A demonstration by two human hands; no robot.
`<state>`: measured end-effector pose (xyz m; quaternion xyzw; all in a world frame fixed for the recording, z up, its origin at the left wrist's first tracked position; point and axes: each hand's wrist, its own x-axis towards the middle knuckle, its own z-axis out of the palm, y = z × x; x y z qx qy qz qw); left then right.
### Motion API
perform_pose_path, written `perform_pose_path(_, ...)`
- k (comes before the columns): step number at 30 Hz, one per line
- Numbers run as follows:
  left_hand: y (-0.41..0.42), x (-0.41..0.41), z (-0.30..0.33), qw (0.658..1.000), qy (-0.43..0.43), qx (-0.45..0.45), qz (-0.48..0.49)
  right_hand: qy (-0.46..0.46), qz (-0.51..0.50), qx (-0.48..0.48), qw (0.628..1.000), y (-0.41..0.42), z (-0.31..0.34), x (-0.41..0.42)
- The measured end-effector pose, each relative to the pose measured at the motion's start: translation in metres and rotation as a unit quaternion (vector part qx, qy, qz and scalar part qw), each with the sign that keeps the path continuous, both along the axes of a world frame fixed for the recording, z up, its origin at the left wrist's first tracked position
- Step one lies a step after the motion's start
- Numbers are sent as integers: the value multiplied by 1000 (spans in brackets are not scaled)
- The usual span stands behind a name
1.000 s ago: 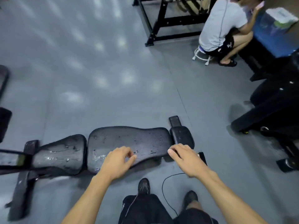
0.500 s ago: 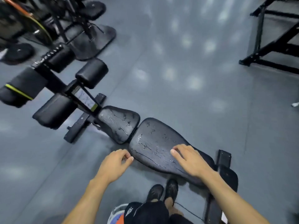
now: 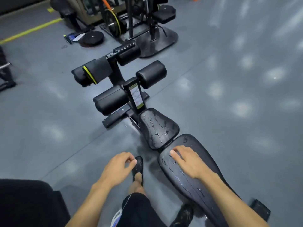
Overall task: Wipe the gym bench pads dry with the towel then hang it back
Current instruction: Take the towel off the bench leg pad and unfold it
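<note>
A black gym bench lies low on the grey floor, running from lower right toward the upper middle. Its long back pad (image 3: 203, 163) and smaller seat pad (image 3: 158, 128) are both streaked with water drops. My right hand (image 3: 188, 161) hovers over the near end of the back pad, fingers spread, holding nothing. My left hand (image 3: 118, 167) hangs left of the bench above my left shoe, fingers loosely curled and empty. No towel is in view.
Black leg rollers (image 3: 109, 100) with a sticker-covered post (image 3: 136, 97) stand at the bench's far end. Behind them are a weight rack (image 3: 139, 22) and a plate (image 3: 91, 38) on the floor. A black padded object (image 3: 27, 202) fills the lower left corner.
The view has swung left and forward along the bench: the leg rollers and rack now sit ahead. My right hand stays over the back pad; my left hand has moved off it.
</note>
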<state>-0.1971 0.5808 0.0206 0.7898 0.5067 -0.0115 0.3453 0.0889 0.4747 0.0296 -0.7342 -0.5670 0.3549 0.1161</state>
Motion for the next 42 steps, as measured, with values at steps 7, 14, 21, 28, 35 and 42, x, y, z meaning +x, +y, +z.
perform_pose_path(7,142,-28,-10,999,-36,6,6,-15,-7,17,1000,139,-3,-42)
perform_pose_path(14,314,-95,-15,995,-63,-3,73,5,20,37,999,341,-4,-123)
perform_pose_path(21,465,-106,-23,967,-159,-3,199,15,25,56,998,474,-14,-153)
perform_pose_path(28,560,-67,-61,901,-227,-117,351,9,15,44,999,523,-35,-158)
perform_pose_path(35,602,-36,-89,827,-266,-157,469,25,-15,19,999,512,-48,-150)
perform_pose_path(42,592,-17,-102,824,-232,-196,478,36,-27,31,998,501,-48,-137)
